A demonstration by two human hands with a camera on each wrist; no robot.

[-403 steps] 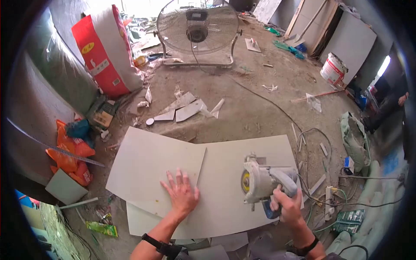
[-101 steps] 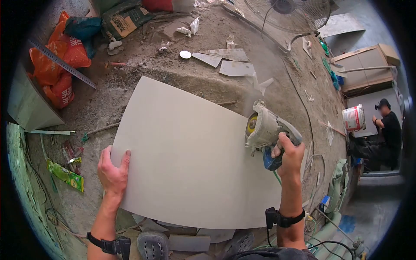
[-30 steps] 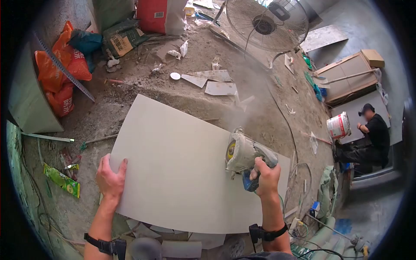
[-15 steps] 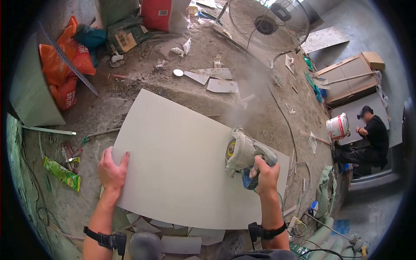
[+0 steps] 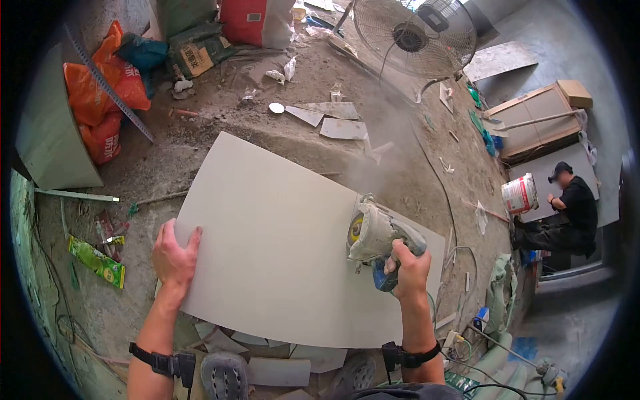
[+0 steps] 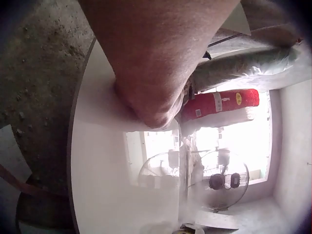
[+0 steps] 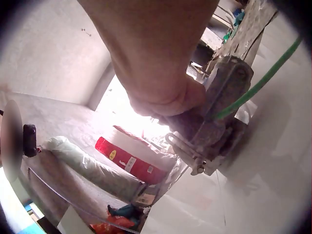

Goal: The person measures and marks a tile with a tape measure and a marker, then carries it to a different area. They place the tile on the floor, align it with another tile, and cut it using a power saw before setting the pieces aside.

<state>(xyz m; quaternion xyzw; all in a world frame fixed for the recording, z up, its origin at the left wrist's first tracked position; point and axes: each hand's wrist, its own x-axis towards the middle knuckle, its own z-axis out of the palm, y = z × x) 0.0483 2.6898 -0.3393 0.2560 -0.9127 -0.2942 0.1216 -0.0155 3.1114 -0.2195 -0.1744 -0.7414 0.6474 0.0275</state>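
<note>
A large pale tile (image 5: 280, 247) lies in front of me, glossy in the left wrist view. My left hand (image 5: 175, 257) holds its left edge, thumb on the top face and fingers over the edge. My right hand (image 5: 410, 270) grips the handle of a dusty handheld electric tile cutter (image 5: 377, 237) with a yellow disc (image 5: 355, 229). The cutter rests on the tile near the far edge, and dust rises beyond it. A thin line runs on the tile beside the cutter in the right wrist view, where a green cord (image 7: 265, 78) leaves the tool.
Tile offcuts (image 5: 280, 375) lie near my shoes, others (image 5: 343, 129) on the dusty floor beyond. A floor fan (image 5: 410, 37) stands at the back. Orange bags (image 5: 100, 127) lie at left. A person in black (image 5: 570, 207) sits at right by a bucket (image 5: 520, 193). Cables cross the right side.
Earlier my left hand lay flat on an upper sheet overlapping another, and the cutter was held at right. Now that hand holds the tile's left edge and the cutter sits on it, raising dust.
</note>
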